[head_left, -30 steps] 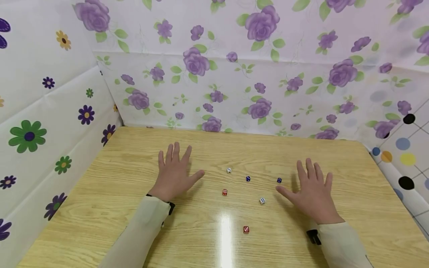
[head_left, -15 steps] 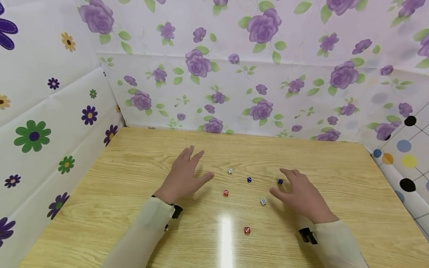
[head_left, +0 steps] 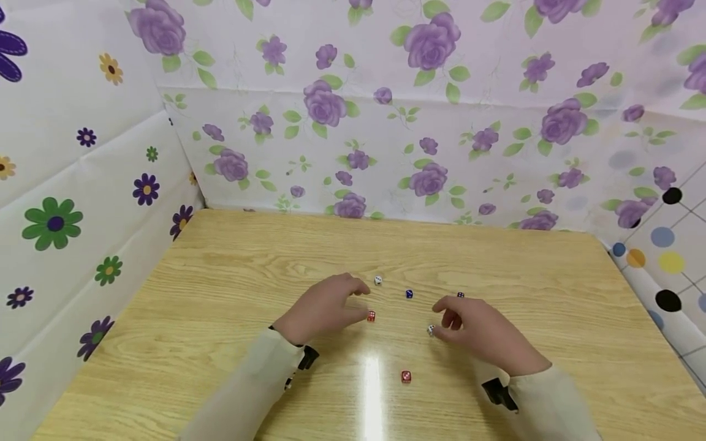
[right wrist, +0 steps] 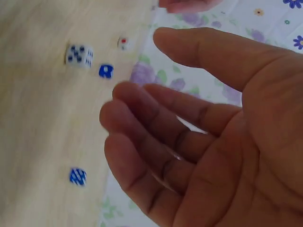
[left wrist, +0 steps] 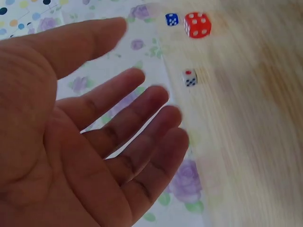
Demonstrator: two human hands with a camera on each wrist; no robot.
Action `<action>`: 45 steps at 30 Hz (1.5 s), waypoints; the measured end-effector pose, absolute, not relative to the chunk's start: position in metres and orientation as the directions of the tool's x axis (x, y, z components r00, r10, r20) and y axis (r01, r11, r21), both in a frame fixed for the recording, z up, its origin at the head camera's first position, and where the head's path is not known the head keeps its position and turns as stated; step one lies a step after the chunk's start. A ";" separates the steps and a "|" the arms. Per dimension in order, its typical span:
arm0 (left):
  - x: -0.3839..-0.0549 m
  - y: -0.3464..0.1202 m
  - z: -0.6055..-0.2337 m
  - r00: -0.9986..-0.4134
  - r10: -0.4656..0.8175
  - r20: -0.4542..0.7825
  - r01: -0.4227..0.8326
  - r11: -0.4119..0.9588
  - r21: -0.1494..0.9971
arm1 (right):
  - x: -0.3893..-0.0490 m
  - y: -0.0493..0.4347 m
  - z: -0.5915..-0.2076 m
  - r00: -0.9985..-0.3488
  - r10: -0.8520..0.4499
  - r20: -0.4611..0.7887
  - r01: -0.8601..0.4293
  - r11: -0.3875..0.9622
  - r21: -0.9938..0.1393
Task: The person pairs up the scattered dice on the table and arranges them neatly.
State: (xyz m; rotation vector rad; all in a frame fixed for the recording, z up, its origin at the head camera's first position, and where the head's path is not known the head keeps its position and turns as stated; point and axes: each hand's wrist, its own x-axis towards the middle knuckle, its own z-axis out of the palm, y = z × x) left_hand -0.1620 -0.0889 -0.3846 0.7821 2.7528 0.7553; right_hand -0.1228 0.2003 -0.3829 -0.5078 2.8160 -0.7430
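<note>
My left hand (head_left: 328, 306) hovers left of a red die (head_left: 372, 316), its thumb tip overlapping that die's edge in the head view. In the left wrist view its fingers are loosely bent, with nothing between them and the red die (left wrist: 197, 25) beyond the thumb. A white die (head_left: 431, 330) lies right at the thumb tip of my right hand (head_left: 480, 327). The right wrist view shows that hand's fingers half curled around air, the white die (right wrist: 79, 56) apart from them. One blue die (head_left: 460, 295) is partly hidden behind the right hand.
Between the hands and farther back lie another white die (head_left: 377, 280) and another blue die (head_left: 409, 294). A second red die (head_left: 406, 376) sits nearer on the wooden table (head_left: 248, 263). Flower-patterned sheets (head_left: 386, 153) wall off the table's back and left.
Both hands have moved inward toward the dice, the left rightward and the right leftward. Their spread fingers have come together and bent. The dice have stayed in place.
</note>
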 end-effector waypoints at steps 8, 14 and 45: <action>-0.161 -0.082 -0.392 -0.832 0.552 -0.046 0.460 0.736 0.497 | -0.120 0.188 -0.394 -0.804 -0.578 -0.140 -0.402 0.701 -0.589; -0.162 -0.079 -0.397 -0.834 0.548 -0.066 0.456 0.752 0.476 | -0.118 0.181 -0.401 -0.723 -0.667 -0.179 -0.421 0.631 -0.651; -0.157 -0.072 -0.406 -0.788 0.615 -0.028 0.559 0.734 0.385 | -0.115 0.176 -0.409 -0.724 -0.675 -0.141 -0.496 0.652 -0.574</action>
